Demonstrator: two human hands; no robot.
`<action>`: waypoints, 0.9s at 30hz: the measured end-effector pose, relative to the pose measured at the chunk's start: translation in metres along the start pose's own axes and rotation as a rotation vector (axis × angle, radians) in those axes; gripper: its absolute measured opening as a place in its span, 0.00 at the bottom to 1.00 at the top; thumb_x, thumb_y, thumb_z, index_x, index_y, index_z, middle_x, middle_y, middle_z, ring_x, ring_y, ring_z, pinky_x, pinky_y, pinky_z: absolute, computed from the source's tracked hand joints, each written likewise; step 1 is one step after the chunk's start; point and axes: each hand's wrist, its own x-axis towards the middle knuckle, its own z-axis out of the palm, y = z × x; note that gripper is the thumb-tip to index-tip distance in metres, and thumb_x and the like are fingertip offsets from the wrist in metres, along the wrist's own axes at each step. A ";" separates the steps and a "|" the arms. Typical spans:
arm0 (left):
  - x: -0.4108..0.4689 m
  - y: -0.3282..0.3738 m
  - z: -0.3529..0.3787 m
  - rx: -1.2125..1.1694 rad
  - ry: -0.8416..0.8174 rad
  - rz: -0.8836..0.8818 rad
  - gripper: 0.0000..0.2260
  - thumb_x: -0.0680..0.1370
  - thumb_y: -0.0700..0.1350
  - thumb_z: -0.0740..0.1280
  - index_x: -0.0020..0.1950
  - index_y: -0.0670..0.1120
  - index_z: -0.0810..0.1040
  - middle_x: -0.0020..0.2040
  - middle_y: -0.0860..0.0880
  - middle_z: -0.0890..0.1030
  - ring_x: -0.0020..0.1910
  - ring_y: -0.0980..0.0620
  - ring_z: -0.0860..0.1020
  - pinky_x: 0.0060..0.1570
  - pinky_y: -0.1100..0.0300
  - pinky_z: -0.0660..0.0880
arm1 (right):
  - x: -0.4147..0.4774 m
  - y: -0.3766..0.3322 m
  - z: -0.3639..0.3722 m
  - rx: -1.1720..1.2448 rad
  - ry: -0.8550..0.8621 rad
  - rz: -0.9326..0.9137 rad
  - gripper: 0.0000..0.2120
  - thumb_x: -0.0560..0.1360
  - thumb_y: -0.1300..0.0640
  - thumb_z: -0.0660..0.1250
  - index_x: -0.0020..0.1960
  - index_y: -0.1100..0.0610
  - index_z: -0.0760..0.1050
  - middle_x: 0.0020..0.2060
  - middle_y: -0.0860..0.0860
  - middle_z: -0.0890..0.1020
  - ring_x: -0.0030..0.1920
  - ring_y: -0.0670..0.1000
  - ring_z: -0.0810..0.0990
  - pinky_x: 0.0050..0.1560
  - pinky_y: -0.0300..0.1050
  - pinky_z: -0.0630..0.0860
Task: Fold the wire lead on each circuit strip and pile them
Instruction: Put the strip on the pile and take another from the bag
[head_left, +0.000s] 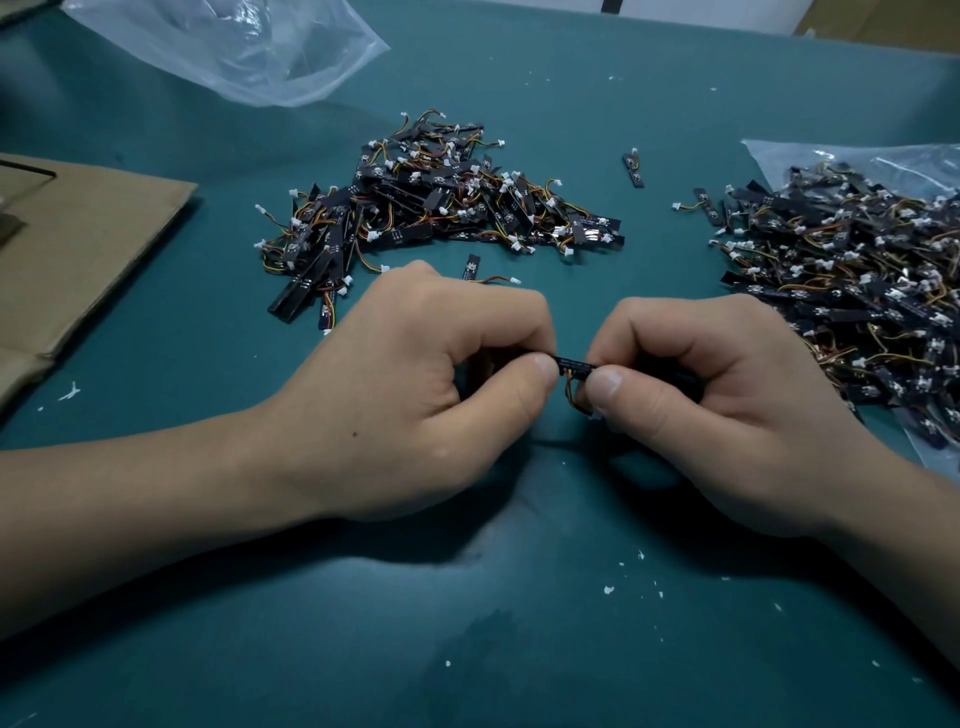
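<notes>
One strip (574, 362) is pinched between left hand (410, 384) and right hand (727, 400), long axis left-right. Wire lead (570, 387) hangs below, nearest the right hand.

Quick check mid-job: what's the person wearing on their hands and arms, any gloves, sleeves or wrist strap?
Nothing is worn. The left hand and right hand are bare, with no gloves or rings on the fingers. The left forearm and right forearm are bare to the frame edge: no sleeves, watch or wrist strap in view. The thumbnails are trimmed short.
</notes>
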 end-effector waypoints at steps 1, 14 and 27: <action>0.000 0.000 0.000 -0.002 -0.002 0.001 0.09 0.77 0.41 0.67 0.37 0.44 0.78 0.28 0.49 0.72 0.31 0.48 0.71 0.39 0.55 0.69 | 0.000 0.000 0.000 0.005 -0.004 0.005 0.09 0.77 0.59 0.67 0.38 0.55 0.76 0.24 0.50 0.74 0.24 0.42 0.70 0.28 0.34 0.65; -0.001 0.000 0.001 -0.012 0.017 -0.016 0.09 0.78 0.41 0.67 0.38 0.46 0.77 0.28 0.54 0.71 0.30 0.52 0.71 0.37 0.63 0.68 | 0.001 0.001 0.000 0.019 -0.041 0.031 0.11 0.78 0.56 0.66 0.37 0.55 0.75 0.25 0.51 0.74 0.25 0.45 0.70 0.28 0.38 0.65; 0.001 -0.006 0.005 0.313 -0.053 -0.320 0.21 0.76 0.61 0.58 0.68 0.58 0.73 0.71 0.61 0.70 0.73 0.56 0.63 0.66 0.57 0.52 | 0.005 0.007 0.000 0.356 0.456 0.004 0.17 0.84 0.57 0.59 0.36 0.53 0.71 0.26 0.53 0.70 0.25 0.51 0.65 0.26 0.38 0.61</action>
